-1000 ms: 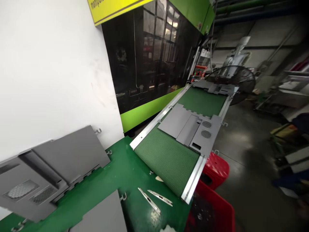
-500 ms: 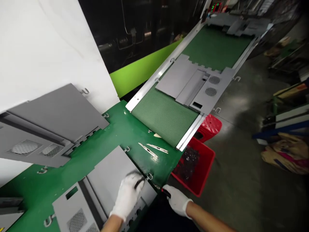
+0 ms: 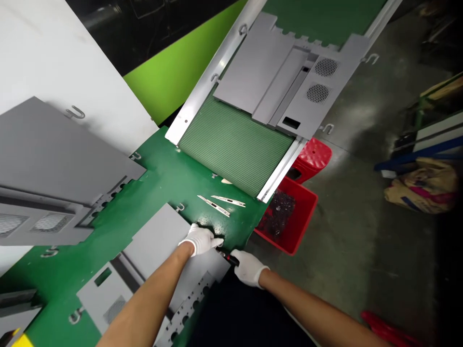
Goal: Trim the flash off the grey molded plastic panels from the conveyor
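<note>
Over at 9 o'clock there's a big grey panel (image 3: 68, 144), looks propped against a white wall (image 3: 83, 67), with its toothed edge down by the green counter (image 3: 170, 168). Next one along, the grey work panel (image 3: 159, 241) lies on the counter around 7 o'clock, partly hidden by a forearm. The left hand (image 3: 200, 239), white glove, sits on that panel's edge near 6:30, fingers bunched; honestly can't tell if its grip has hold of anything. Two slim silvery tools (image 3: 214, 206) lie at about 1 o'clock from that hand. Then a red-and-black hand tool (image 3: 231, 259), tip right by the left fingertips, too small to make out. The right hand (image 3: 249, 267), also gloved, has its grip closed round the handle, just shy of 6 o'clock. Up at 1 o'clock another grey panel (image 3: 253, 67) lies across a ribbed green belt (image 3: 235, 140). At 4 o'clock there's a red bin (image 3: 306, 219) with dark bits inside.
</note>
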The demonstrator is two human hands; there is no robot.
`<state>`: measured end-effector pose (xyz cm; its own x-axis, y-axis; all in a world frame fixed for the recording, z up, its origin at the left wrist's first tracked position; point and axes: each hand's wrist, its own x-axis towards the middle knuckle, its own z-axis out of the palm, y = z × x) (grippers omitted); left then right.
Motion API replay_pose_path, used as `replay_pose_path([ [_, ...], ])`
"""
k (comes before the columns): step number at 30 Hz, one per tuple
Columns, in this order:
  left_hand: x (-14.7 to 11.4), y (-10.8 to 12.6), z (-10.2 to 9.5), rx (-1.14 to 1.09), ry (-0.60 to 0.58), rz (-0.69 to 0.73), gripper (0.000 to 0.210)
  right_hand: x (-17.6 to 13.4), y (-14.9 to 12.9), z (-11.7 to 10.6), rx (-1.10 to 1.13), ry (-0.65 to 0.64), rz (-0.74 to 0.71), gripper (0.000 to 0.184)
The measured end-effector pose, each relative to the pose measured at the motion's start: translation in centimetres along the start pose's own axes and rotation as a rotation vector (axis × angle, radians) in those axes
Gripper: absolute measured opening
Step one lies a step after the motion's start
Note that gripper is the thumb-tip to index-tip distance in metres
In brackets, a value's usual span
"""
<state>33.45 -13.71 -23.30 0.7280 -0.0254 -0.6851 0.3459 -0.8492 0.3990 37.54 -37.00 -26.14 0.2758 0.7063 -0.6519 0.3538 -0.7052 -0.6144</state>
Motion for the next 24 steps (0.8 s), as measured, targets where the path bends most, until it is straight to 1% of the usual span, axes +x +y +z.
replay_pose_path([
  [4, 0.4, -0.1, 0.2, -0.022, 0.001, -0.028, 0.075, 0.5, -0.5, -0.8, -0.054, -0.052, 0.037, 0.020],
  [9, 0.5, 0.1, 0.2, -0.040, -0.005, -0.058, 0.073, 0.8, -1.2, -1.4, -0.170, -0.050, 0.087, 0.021],
  [11, 0.5, 0.2, 0.0, -0.044, -0.017, -0.068, 0.074, 0.7, -1.6, -1.7, -0.171, -0.071, 0.122, 0.029],
  [12, 0.5, 0.2, -0.1, -0.046, -0.023, -0.071, 0.074, 0.7, -1.9, -1.8, -0.162, -0.080, 0.140, 0.038],
  [15, 0.8, 0.1, -0.1, -0.045, -0.041, -0.083, 0.071, 0.6, -2.6, -2.1, -0.163, -0.071, 0.174, 0.072],
  [16, 0.9, 0.0, -0.1, -0.044, -0.045, -0.085, 0.070, 0.6, -2.8, -2.1, -0.172, -0.064, 0.177, 0.080],
  [18, 1.0, -0.2, -0.1, -0.039, -0.049, -0.089, 0.069, 0.7, -3.2, -2.1, -0.174, -0.065, 0.177, 0.085],
  [21, 1.0, -0.3, -0.3, -0.034, -0.044, -0.101, 0.069, 0.9, -3.7, -2.0, -0.148, -0.067, 0.173, 0.086],
  [24, 0.8, -0.3, -0.7, -0.029, -0.050, -0.114, 0.070, 1.0, -4.0, -2.1, -0.193, -0.045, 0.167, 0.085],
])
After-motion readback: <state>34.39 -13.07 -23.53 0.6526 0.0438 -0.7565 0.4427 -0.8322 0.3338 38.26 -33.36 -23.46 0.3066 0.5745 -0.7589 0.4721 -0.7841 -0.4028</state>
